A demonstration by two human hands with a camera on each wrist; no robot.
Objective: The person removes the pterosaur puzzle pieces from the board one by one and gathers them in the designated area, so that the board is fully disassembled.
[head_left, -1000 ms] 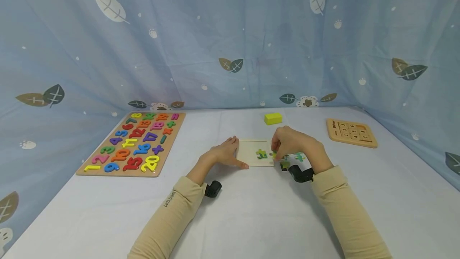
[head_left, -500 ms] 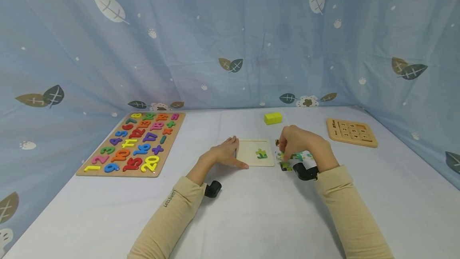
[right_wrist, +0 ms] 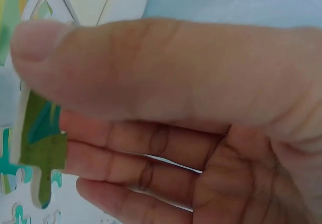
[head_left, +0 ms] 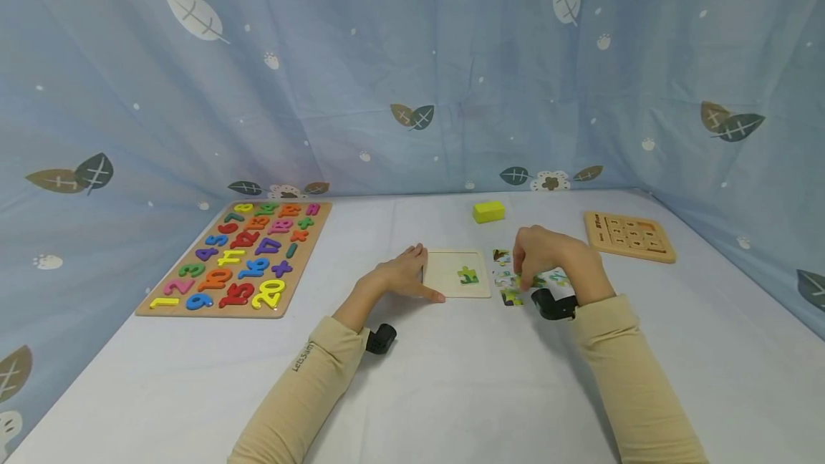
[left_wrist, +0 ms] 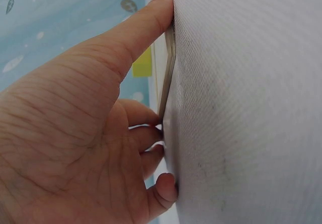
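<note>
In the head view, my left hand (head_left: 402, 274) holds the left side of a square wooden puzzle tray (head_left: 445, 267), thumb along the front edge and fingers at the far left. The left wrist view shows the thumb (left_wrist: 146, 25) on the tray's thin edge. One green puzzle piece (head_left: 468, 276) lies inside the tray, right of its middle. Just right of the tray, my right hand (head_left: 544, 253) is low over a group of loose puzzle pieces (head_left: 512, 298). Its thumb and fingers pinch a green-and-teal puzzle piece (right_wrist: 45, 143), tipped on edge in the right wrist view.
To the left lies a large board of coloured numbers (head_left: 245, 256). A yellow-green block (head_left: 488, 212) stands behind the tray. At the right back is a small wooden number-tile board (head_left: 630, 236). A blue patterned curtain (head_left: 361, 77) hangs behind the white-covered table (head_left: 425, 392).
My right hand has moved right, away from the tray's right edge, to over the loose pieces, uncovering some of them. The left hand and the piece in the tray stay put.
</note>
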